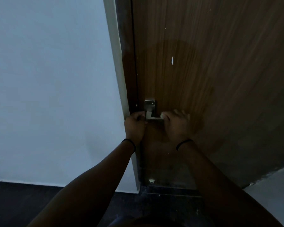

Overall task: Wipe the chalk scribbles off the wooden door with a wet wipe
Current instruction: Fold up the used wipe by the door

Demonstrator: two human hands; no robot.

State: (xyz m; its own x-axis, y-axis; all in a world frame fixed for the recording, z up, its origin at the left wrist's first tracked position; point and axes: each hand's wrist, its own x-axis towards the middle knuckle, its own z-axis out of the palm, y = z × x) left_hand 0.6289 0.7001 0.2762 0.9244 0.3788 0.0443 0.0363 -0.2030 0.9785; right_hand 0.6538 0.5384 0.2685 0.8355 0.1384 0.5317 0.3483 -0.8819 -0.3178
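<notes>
Both hands are working low on the wooden door, right at the metal lever handle. Left hand is sitting at the door edge beside the handle's pivot end, fingers curled in; too dark for me to be calling whether it's actually gripping the handle or the door edge, so cannot tell. Right hand is curled round a small white wad at the lever's free end; I'm reading that as the wet wipe, pinched and pressed against the door or the handle tip.

A darker damp-looking patch is showing on the wood above and around the handle, so I'm judging most of that zone as already wiped. Small white marks are remaining higher on the panel; could be chalk or chips, can't tell.

For this step I'm recommending:
- bracing the door with the left hand so it isn't swinging under pressure
- wiping in short strokes along the grain, working round the handle plate
- refolding the wipe to a clean face before going up to the white marks

I'm not seeing any brands, labels or readable writing anywhere
</notes>
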